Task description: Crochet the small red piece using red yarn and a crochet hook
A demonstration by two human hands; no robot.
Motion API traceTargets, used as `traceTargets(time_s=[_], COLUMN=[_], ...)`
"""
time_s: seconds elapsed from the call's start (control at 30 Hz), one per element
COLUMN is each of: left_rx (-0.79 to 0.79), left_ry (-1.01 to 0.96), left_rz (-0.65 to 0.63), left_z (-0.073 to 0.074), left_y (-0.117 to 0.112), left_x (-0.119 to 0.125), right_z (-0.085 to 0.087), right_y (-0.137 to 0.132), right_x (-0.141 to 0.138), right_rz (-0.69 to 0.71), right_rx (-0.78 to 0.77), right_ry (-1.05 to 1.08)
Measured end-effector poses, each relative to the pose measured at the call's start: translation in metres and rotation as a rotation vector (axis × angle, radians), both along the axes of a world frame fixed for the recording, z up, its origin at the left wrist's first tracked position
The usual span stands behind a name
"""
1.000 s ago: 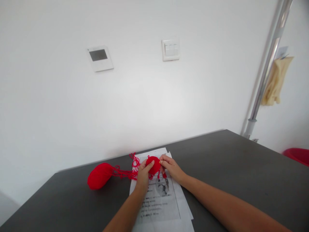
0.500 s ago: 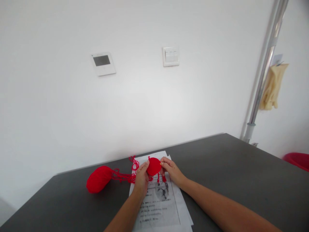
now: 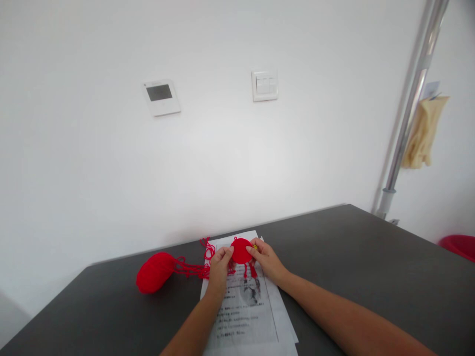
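Observation:
Between my two hands is a round red piece (image 3: 241,251), flat like a disc, with short red yarn tassels (image 3: 253,270) hanging below it and a small loop at its top. My left hand (image 3: 221,262) pinches its left edge. On the right edge, my right hand (image 3: 264,254) is closed with thumb and fingers, and a small yellow bit (image 3: 256,246) shows by its fingertips; what that is I cannot make out. Beneath the hands lie printed paper sheets (image 3: 245,321). A ball of red yarn (image 3: 155,273) rests to the left, its loose strands (image 3: 191,269) running to the papers.
The dark grey table (image 3: 334,247) meets a white wall. On the wall are a panel with a screen (image 3: 162,98) and a light switch (image 3: 264,85). A metal pipe (image 3: 408,118), a hanging cream cloth item (image 3: 426,133) and a red object (image 3: 458,246) are at the right.
My right thumb has moved onto the front of the red disc, and the yellow bit now sits above it at the fingertips. The whole view has shifted slightly.

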State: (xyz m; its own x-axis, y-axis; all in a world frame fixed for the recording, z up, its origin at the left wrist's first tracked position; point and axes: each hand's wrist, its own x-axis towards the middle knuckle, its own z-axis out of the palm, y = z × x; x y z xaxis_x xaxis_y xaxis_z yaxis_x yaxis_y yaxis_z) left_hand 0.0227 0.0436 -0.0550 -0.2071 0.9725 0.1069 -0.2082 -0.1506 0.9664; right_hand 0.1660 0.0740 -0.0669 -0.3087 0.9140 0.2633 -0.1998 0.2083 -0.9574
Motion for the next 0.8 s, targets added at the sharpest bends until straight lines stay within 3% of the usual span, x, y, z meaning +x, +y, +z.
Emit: traceTargets(time_s=[0.1, 0.23, 0.43, 0.63, 0.8], left_rx=[-0.068, -0.046, 0.038, -0.009, 0.001], left_ry=[-0.121, -0.2, -0.1, 0.03, -0.128], left_rz=[-0.063, -0.002, 0.063, -0.033, -0.038], left_z=[0.0, 0.001, 0.0, -0.003, 0.0], left_y=[0.0, 0.001, 0.003, 0.0, -0.004], left_x=[0.001, 0.001, -0.003, 0.001, 0.005], right_z=[0.0, -0.003, -0.003, 0.005, 0.011], right_y=[0.0, 0.003, 0.004, -0.008, -0.014], right_x=[0.0, -0.001, 0.0, 0.0, -0.002], right_rz=[0.009, 0.006, 0.001, 0.125, 0.234], right_rx=[-0.012, -0.037, -0.033, -0.068, -0.084], right_ry=[-0.007, 0.004, 0.02, -0.018, -0.029])
